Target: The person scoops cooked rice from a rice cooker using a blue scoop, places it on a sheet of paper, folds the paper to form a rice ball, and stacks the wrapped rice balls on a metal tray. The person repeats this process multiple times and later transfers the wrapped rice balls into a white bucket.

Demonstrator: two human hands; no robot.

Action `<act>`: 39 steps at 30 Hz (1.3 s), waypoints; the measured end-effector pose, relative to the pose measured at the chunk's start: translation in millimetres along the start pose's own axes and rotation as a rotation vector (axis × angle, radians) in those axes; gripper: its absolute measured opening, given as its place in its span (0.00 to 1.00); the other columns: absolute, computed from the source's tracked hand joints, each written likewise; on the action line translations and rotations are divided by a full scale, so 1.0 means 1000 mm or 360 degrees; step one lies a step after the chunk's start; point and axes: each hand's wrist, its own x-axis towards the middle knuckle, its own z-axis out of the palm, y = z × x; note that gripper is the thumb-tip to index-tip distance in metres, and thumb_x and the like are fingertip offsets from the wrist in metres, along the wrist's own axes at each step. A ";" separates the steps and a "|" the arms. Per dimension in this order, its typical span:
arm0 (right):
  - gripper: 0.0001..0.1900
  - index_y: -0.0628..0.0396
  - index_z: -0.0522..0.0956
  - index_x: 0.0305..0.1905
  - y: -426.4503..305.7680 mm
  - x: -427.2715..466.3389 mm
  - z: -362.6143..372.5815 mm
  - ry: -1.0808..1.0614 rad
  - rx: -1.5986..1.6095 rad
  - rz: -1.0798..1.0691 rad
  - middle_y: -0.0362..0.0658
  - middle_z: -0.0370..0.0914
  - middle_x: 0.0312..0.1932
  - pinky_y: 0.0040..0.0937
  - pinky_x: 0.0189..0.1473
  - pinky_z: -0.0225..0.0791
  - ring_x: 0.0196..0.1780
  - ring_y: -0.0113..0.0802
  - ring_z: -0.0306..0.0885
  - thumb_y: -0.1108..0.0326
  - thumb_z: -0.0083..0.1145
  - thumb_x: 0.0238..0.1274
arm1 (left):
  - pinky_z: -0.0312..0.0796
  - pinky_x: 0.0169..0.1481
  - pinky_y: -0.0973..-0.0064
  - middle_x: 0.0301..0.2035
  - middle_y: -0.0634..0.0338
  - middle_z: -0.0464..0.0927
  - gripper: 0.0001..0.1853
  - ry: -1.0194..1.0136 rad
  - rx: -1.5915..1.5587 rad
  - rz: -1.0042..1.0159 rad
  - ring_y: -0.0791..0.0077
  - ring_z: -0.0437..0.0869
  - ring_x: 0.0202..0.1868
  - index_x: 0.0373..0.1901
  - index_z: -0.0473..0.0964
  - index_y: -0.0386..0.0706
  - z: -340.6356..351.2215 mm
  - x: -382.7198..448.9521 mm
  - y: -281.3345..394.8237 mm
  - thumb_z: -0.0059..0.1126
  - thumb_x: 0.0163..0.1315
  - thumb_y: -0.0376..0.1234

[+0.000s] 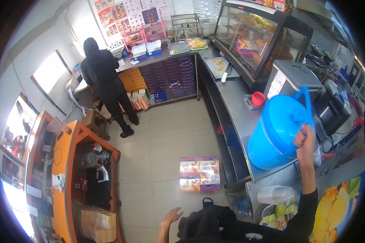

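A large blue lidded plastic jug (270,130) with a looped handle stands on the end of the steel counter (231,97) at the right. My right hand (304,140) is closed around the lower part of its blue handle. Low in the view, my left hand (172,215) hangs over the tiled floor with its fingers apart and nothing in it. Beyond the jug, a red cup (258,98) sits on a small flat device. Farther along the counter, a knife with a white handle (224,77) lies on a cutting board (216,66).
A plastic-wrapped pack of printed boxes (199,173) lies on the floor near my foot. Another person (105,76) in black stands at the back-left counter. An orange cabinet (62,170) lines the left. Clear plastic containers (275,194) are below the jug; a glass food warmer (249,36) stands behind.
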 end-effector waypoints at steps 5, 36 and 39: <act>0.08 0.52 0.69 0.40 0.016 -0.071 0.050 -0.0396 -0.0330 0.0347 0.35 0.66 0.25 0.21 0.16 0.48 0.17 0.18 0.55 0.70 0.57 0.58 | 0.68 0.60 0.66 0.56 0.47 0.73 0.25 0.0334 -0.0452 0.0235 0.58 0.76 0.57 0.60 0.68 0.40 -0.010 -0.034 0.023 0.48 0.69 0.46; 0.14 0.60 0.81 0.35 0.050 -0.727 -0.107 0.0196 -0.1239 0.0281 0.52 0.79 0.28 0.37 0.37 0.69 0.31 0.41 0.78 0.61 0.64 0.45 | 0.46 0.23 0.76 0.14 0.69 0.58 0.41 -0.0288 -0.0587 0.1514 0.81 0.57 0.19 0.12 0.56 0.43 0.074 -0.243 0.114 0.30 0.58 0.73; 0.17 0.59 0.83 0.39 0.032 -0.817 -0.157 0.0671 -0.1129 0.0383 0.53 0.81 0.31 0.38 0.40 0.70 0.34 0.41 0.79 0.59 0.65 0.46 | 0.45 0.23 0.75 0.14 0.70 0.57 0.42 -0.0673 -0.0347 0.1650 0.81 0.57 0.20 0.12 0.56 0.43 0.175 -0.286 0.163 0.28 0.56 0.74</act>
